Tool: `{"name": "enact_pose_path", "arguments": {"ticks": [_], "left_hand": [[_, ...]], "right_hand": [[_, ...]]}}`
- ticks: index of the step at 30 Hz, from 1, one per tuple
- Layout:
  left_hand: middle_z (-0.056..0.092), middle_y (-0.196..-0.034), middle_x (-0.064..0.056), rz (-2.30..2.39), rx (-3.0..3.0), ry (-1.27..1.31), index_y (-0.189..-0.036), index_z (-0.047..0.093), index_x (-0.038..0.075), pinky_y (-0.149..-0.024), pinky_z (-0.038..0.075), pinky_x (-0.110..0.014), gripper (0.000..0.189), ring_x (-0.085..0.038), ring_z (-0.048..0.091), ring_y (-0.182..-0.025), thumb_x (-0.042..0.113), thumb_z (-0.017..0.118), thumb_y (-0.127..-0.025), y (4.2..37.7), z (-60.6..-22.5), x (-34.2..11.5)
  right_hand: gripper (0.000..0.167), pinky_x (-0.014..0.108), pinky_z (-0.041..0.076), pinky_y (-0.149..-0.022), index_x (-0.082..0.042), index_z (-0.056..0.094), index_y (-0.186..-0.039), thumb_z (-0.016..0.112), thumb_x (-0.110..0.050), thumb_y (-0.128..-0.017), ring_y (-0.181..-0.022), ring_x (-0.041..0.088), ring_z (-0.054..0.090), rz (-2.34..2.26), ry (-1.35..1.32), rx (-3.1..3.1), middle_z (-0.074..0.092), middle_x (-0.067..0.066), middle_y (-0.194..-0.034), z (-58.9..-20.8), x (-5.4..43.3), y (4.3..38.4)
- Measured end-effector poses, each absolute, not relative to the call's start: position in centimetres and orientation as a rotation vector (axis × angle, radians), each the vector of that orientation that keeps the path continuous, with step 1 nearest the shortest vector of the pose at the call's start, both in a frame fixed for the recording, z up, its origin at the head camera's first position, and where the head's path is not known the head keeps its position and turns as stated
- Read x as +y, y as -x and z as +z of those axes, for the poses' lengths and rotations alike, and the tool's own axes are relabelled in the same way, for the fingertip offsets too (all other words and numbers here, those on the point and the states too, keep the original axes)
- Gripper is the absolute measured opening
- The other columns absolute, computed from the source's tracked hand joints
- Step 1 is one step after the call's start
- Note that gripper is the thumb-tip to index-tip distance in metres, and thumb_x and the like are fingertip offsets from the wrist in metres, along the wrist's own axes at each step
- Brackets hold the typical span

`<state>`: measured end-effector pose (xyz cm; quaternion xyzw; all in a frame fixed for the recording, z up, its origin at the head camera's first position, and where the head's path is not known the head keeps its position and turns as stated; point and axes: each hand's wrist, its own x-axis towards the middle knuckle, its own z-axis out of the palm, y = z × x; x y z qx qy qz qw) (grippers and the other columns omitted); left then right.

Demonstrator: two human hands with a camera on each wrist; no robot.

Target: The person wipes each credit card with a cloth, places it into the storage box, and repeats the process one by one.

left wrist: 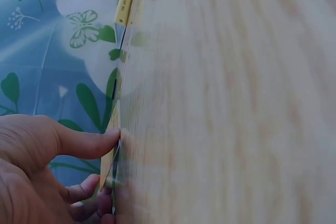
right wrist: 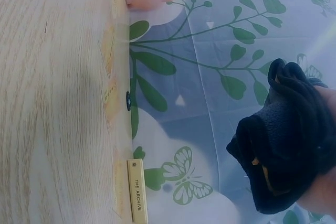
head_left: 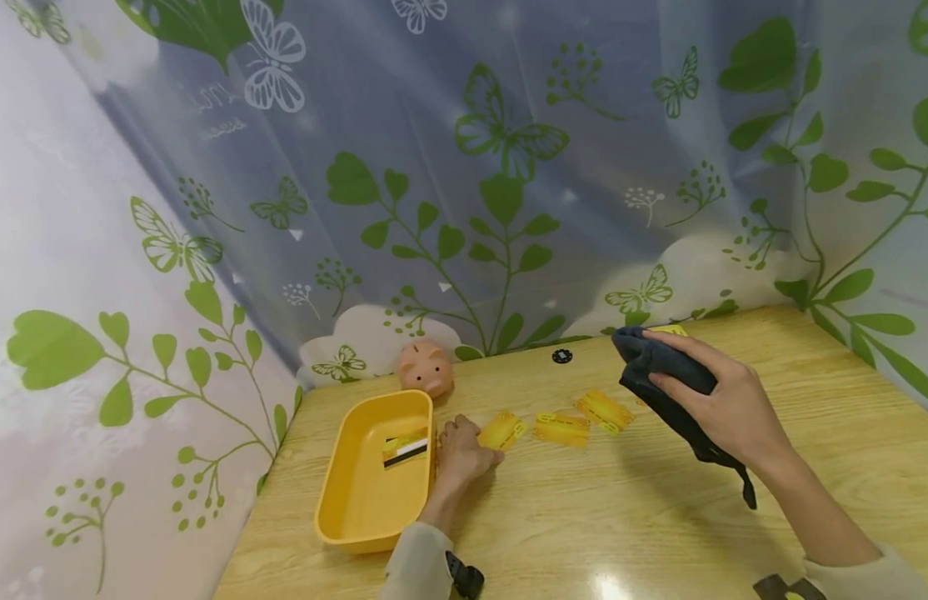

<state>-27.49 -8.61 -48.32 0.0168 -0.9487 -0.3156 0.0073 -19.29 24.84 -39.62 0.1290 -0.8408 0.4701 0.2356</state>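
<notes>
We see the left hand (head_left: 460, 454) low at the wooden table (head_left: 554, 517), its fingers bent about a yellow card (head_left: 503, 431), the thumb at one edge and the other fingertips at another. In the left wrist view, we find part of that card tipped up from the wood between thumb and fingers. The right hand (head_left: 734, 400) is raised above the table, and we see its fingers curled firmly round a folded dark cloth (head_left: 670, 363), thumb on one side, a short loop hanging below the palm.

To the right of the left fingers we count a second card (head_left: 561, 429) and a third card (head_left: 604, 412), both short of the right fingers. Just left of the left fingers stands a yellow tray (head_left: 351, 500) with several cards (head_left: 406, 451) inside; beyond those fingers sits a pink piggy bank (head_left: 425, 369). Between the two hands and farther off than either set of fingers, we notice a black chip (head_left: 562, 357).
</notes>
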Motion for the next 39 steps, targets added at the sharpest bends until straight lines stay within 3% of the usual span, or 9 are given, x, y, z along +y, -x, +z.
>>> {"name": "enact_pose_path", "arguments": {"ticks": [4,9,13,21,26,29,32,39], "left_hand": [[0.064,-0.100,-0.016,-1.060,-2.919,-0.011,-0.112,0.058,0.002,-0.084,0.050,-0.050,0.050,-0.033,0.059,-0.092,0.007,0.092,-0.075,27.4,-48.4,-8.7],[0.067,-0.090,-0.014,-1.164,-2.786,0.080,-0.108,0.064,0.002,-0.069,0.053,-0.040,0.034,-0.025,0.061,-0.079,-0.008,0.079,-0.079,27.3,-48.1,-8.8],[0.065,-0.088,-0.015,-1.391,-2.696,0.100,-0.115,0.068,0.002,-0.059,0.059,-0.036,0.029,-0.025,0.067,-0.069,-0.009,0.070,-0.088,27.1,-47.8,-8.7],[0.056,-0.101,-0.021,-1.896,-2.452,0.189,-0.126,0.064,-0.005,-0.073,0.063,-0.051,0.028,-0.045,0.074,-0.080,-0.006,0.060,-0.098,26.4,-45.9,-8.4],[0.063,-0.083,-0.018,-1.934,-2.422,0.297,-0.136,0.062,0.000,-0.075,0.063,-0.044,0.032,-0.041,0.074,-0.083,0.002,0.060,-0.104,25.7,-44.3,-8.1],[0.055,-0.069,-0.009,-1.961,-2.402,0.353,-0.141,0.060,0.007,-0.071,0.062,-0.037,0.036,-0.036,0.074,-0.081,0.005,0.059,-0.106,25.2,-43.3,-7.8],[0.049,-0.067,-0.005,-2.087,-2.321,0.421,-0.144,0.056,0.011,-0.071,0.063,-0.035,0.038,-0.034,0.076,-0.082,0.007,0.057,-0.107,24.7,-42.5,-7.5],[0.056,-0.075,-0.012,-2.332,-2.169,0.521,-0.139,0.056,0.006,-0.080,0.063,-0.045,0.034,-0.037,0.077,-0.086,0.005,0.058,-0.105,23.8,-41.6,-6.4]], "right_hand": [[0.055,0.019,0.058,-0.069,-0.030,0.060,-0.149,0.075,-0.018,-0.098,-0.096,-0.013,0.062,1.295,-0.356,-2.307,0.061,0.012,-0.146,-39.6,24.8,19.3],[0.054,0.019,0.058,-0.070,-0.030,0.060,-0.148,0.075,-0.019,-0.098,-0.097,-0.013,0.062,1.290,-0.354,-2.310,0.061,0.012,-0.145,-39.6,24.8,19.2],[0.054,0.019,0.058,-0.070,-0.030,0.060,-0.148,0.075,-0.019,-0.098,-0.097,-0.012,0.062,1.294,-0.355,-2.311,0.062,0.011,-0.145,-39.5,24.6,19.2],[0.054,0.018,0.057,-0.071,-0.028,0.062,-0.147,0.076,-0.015,-0.097,-0.100,-0.011,0.061,1.277,-0.395,-2.289,0.063,0.009,-0.143,-39.5,24.1,19.1],[0.054,0.021,0.059,-0.069,-0.028,0.063,-0.145,0.077,-0.012,-0.096,-0.099,-0.005,0.066,1.268,-0.422,-2.283,0.063,0.010,-0.143,-39.6,23.4,18.8],[0.054,0.018,0.057,-0.074,-0.029,0.063,-0.145,0.077,-0.012,-0.095,-0.103,0.012,0.071,1.256,-0.445,-2.289,0.063,0.009,-0.143,-39.6,22.6,18.7],[0.056,0.014,0.054,-0.082,-0.031,0.062,-0.146,0.077,-0.013,-0.095,-0.114,0.027,0.069,1.262,-0.479,-2.300,0.063,0.005,-0.144,-39.5,21.7,18.7],[0.057,0.022,0.059,-0.080,-0.029,0.062,-0.145,0.077,-0.008,-0.094,-0.112,0.022,0.070,1.336,-0.608,-2.254,0.064,0.003,-0.142,-39.3,19.3,18.8]]}}
